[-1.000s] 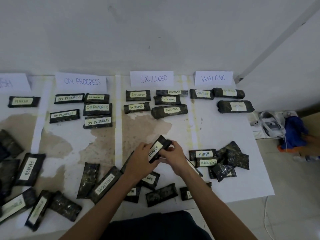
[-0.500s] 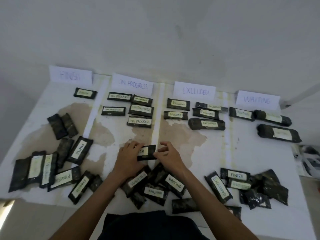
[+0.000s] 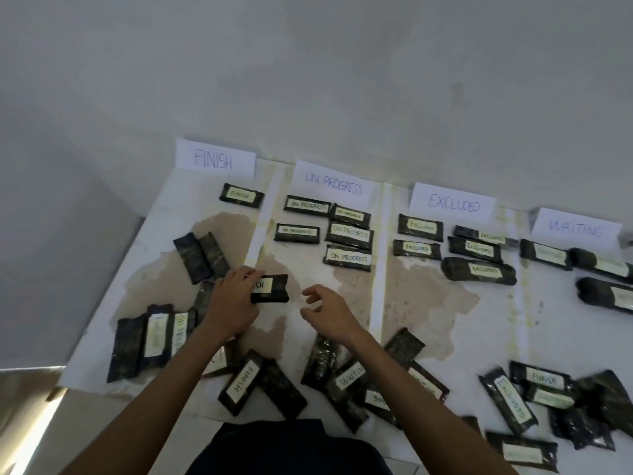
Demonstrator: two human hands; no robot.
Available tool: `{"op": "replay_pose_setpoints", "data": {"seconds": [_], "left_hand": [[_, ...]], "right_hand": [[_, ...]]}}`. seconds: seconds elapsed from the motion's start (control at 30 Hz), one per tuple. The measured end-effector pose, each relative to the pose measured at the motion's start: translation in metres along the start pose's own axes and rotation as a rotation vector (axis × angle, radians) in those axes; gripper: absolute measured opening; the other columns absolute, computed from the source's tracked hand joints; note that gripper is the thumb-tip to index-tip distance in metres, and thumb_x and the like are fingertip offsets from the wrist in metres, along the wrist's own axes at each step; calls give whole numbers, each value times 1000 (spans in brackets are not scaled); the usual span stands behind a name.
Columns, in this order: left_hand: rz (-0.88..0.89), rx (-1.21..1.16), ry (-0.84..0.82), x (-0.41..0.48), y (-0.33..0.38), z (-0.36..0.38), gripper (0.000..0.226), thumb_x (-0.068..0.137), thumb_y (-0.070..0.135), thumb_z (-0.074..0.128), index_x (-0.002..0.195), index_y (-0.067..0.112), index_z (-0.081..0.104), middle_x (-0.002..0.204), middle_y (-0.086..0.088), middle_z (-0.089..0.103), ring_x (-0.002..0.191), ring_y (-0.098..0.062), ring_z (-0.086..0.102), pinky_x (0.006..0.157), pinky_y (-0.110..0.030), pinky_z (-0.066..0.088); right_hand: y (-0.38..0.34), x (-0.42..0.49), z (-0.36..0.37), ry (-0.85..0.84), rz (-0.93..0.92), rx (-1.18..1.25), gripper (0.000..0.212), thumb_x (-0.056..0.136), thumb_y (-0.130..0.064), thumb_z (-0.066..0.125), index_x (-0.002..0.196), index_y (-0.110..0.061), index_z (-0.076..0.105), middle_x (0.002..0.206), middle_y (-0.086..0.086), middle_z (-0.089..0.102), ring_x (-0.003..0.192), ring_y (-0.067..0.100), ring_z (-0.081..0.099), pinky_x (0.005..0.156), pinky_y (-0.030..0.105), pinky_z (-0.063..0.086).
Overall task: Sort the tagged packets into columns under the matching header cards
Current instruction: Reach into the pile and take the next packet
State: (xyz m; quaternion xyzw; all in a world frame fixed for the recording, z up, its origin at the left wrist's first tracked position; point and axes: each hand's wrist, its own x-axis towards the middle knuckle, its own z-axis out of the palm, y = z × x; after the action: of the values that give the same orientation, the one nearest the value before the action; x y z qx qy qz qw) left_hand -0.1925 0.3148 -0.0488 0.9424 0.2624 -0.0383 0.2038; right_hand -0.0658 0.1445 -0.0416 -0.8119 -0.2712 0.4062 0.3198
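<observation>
My left hand (image 3: 233,299) grips a dark packet tagged FINISH (image 3: 272,287) just above the white sheet, below the ON PROGRESS column. My right hand (image 3: 327,311) hovers beside it with loosely curled fingers and holds nothing. Four header cards stand along the wall: FINISH (image 3: 215,159), ON PROGRESS (image 3: 334,183), EXCLUDED (image 3: 452,203), WAITING (image 3: 577,228). One FINISH packet (image 3: 241,195) lies under its card. Several packets lie under ON PROGRESS (image 3: 347,232), under EXCLUDED (image 3: 478,270) and under WAITING (image 3: 544,254).
Unsorted packets lie in piles at the near left (image 3: 156,341), under my arms (image 3: 342,378) and at the near right (image 3: 541,382). Two face-down packets (image 3: 202,255) lie in the FINISH column. The table's left edge (image 3: 102,323) drops to the floor.
My view has swung left. My left hand carried the FINISH packet leftward, and my right hand has let go of it and now hangs apart.
</observation>
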Motion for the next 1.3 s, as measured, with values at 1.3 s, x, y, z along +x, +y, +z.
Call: {"op": "replay_pose_setpoints", "data": {"seconds": [1.3], "left_hand": [[11, -30, 71, 232, -229, -61, 70, 70, -16, 55, 136, 2, 41, 142, -22, 38, 134, -41, 29, 106, -54, 27]], "right_hand": [[-109, 172, 133, -62, -225, -551, 71, 76, -36, 70, 136, -19, 38, 121, 12, 41, 103, 28, 45, 81, 40, 49]]}}
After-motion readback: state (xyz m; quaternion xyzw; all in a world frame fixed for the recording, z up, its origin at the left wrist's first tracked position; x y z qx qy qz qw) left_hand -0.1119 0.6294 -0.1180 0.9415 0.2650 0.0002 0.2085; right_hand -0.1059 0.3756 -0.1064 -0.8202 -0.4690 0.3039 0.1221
